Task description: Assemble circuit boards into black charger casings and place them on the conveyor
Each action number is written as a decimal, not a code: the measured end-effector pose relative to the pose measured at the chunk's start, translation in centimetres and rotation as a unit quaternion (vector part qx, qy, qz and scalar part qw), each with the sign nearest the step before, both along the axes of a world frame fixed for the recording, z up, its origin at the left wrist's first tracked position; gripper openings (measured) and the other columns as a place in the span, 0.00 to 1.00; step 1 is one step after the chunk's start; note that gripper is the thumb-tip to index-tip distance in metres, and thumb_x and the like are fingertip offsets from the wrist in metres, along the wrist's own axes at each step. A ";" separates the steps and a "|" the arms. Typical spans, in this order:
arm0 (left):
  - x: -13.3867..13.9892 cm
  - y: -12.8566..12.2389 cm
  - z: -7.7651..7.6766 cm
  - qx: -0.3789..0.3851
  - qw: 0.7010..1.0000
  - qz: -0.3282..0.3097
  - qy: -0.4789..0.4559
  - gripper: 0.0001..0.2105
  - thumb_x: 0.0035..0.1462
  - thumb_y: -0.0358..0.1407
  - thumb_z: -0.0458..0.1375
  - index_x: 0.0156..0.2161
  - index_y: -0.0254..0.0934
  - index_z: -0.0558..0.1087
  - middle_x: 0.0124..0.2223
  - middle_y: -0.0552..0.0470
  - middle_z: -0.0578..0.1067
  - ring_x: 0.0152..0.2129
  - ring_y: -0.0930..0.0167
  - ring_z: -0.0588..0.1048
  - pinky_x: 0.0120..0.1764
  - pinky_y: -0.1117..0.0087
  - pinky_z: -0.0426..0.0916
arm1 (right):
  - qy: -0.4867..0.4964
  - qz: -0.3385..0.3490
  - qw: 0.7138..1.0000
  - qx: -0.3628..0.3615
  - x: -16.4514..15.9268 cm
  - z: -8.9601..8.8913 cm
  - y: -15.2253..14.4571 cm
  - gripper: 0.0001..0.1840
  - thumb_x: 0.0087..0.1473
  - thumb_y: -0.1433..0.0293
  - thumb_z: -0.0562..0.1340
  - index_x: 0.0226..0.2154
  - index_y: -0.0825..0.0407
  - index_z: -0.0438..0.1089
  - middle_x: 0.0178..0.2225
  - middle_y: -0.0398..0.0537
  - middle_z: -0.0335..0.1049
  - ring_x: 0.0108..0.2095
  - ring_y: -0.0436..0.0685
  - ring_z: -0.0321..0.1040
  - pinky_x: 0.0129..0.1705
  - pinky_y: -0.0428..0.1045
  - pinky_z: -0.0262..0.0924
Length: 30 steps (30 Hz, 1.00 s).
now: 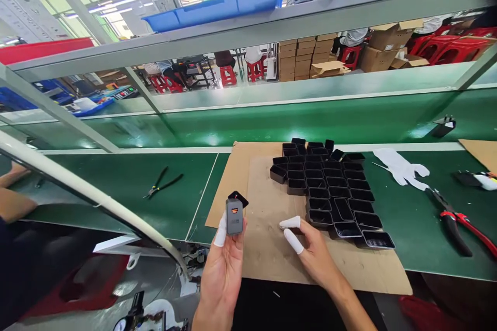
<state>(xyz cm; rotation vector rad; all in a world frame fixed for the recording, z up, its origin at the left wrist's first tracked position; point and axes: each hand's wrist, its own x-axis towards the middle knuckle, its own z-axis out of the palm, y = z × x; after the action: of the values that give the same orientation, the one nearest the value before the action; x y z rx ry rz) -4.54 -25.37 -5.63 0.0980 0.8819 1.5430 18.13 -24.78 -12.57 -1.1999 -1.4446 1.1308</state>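
Observation:
My left hand (224,269) is closed around a small dark grey plastic case (234,217) with an orange mark on its face, held upright above the cardboard. A black flat piece (238,199) shows just behind the case's top end. My right hand (312,253) hovers over the cardboard sheet (267,258), thumb and forefinger apart, nothing clearly between them. White finger cots cover fingertips on both hands. To the right of that hand, many open black plastic casings (314,183) sit packed in rows on the cardboard.
Pliers with black handles (163,183) lie on the green bench at left. Red-handled pliers (458,222) and a white glove (402,166) lie at right. A pale curved tube (89,196) crosses the left side. Another person's arm (15,199) reaches in at far left.

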 end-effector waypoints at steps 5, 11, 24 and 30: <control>0.9 0.2 1.4 -0.039 0.998 0.041 -0.026 0.26 0.75 0.23 0.45 0.70 0.44 0.71 0.63 0.46 0.81 0.58 0.63 0.81 0.57 0.66 0.82 | -0.008 -0.004 1.000 0.005 0.0 0.2 0.0 0.15 0.71 0.55 0.64 0.49 0.46 0.80 0.48 0.50 0.81 0.47 0.60 0.78 0.53 0.56 0.72; 1.5 1.0 2.8 -0.091 0.993 0.067 -0.031 0.24 0.75 0.23 0.43 0.68 0.35 0.70 0.57 0.41 0.85 0.50 0.66 0.86 0.51 0.68 0.85 | -0.013 -0.004 1.000 0.007 0.1 0.2 0.0 0.15 0.71 0.56 0.63 0.49 0.47 0.80 0.48 0.51 0.81 0.47 0.60 0.78 0.52 0.56 0.73; -7.5 4.8 -5.8 0.152 0.681 0.046 0.715 0.11 0.63 0.41 0.68 0.48 0.42 0.85 0.49 0.45 0.83 0.52 0.57 0.82 0.65 0.47 0.74 | -0.010 -0.006 1.000 0.010 0.0 0.2 -0.1 0.17 0.72 0.54 0.62 0.49 0.46 0.81 0.49 0.52 0.81 0.48 0.61 0.78 0.53 0.57 0.73; -8.5 4.8 -7.2 0.162 0.637 0.015 0.753 0.18 0.64 0.40 0.66 0.58 0.39 0.79 0.55 0.42 0.77 0.50 0.61 0.82 0.56 0.56 0.80 | -0.009 0.003 1.000 -0.001 0.0 -0.3 -0.1 0.16 0.72 0.55 0.63 0.51 0.46 0.80 0.50 0.52 0.80 0.50 0.61 0.77 0.55 0.58 0.70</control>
<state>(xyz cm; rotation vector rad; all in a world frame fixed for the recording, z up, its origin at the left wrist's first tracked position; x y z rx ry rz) -13.01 -20.53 -12.87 1.8720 1.8113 1.3900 18.16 -24.91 -12.92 -1.2109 -1.4615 1.1290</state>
